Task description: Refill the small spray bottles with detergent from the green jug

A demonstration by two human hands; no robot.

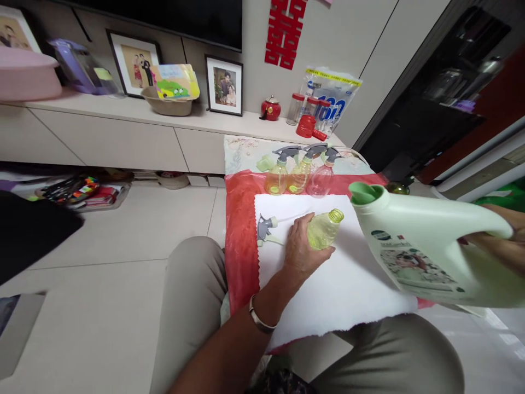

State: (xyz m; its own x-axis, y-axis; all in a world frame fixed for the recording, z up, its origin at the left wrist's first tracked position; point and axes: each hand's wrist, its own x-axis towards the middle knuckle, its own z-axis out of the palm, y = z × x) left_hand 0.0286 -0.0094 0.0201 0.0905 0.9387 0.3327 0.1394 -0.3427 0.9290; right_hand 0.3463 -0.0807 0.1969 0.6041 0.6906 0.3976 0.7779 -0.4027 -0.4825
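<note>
My left hand (301, 249) grips a clear yellow spray bottle (322, 231) that has no sprayer on it, tilted so its mouth points up and right. At the right, my right hand (506, 241) is wrapped round the handle of a large pale green detergent jug (418, 219). The jug lies nearly level, its uncapped green spout toward the bottle and apart from it. Beside my left hand, a grey trigger sprayer (266, 229) rests on the white cloth (328, 306). Behind stand two yellow spray bottles (276, 178) and a pink one (320, 179), all with sprayers on.
Red plastic sheeting (241, 235) lies beneath the cloth on a small table. A green cap-like piece (266, 162) sits by the bottles. Along the wall, a cabinet (135, 126) carries framed photos, a basket (170, 103), a red pot (270, 108) and jars. My knees flank the table.
</note>
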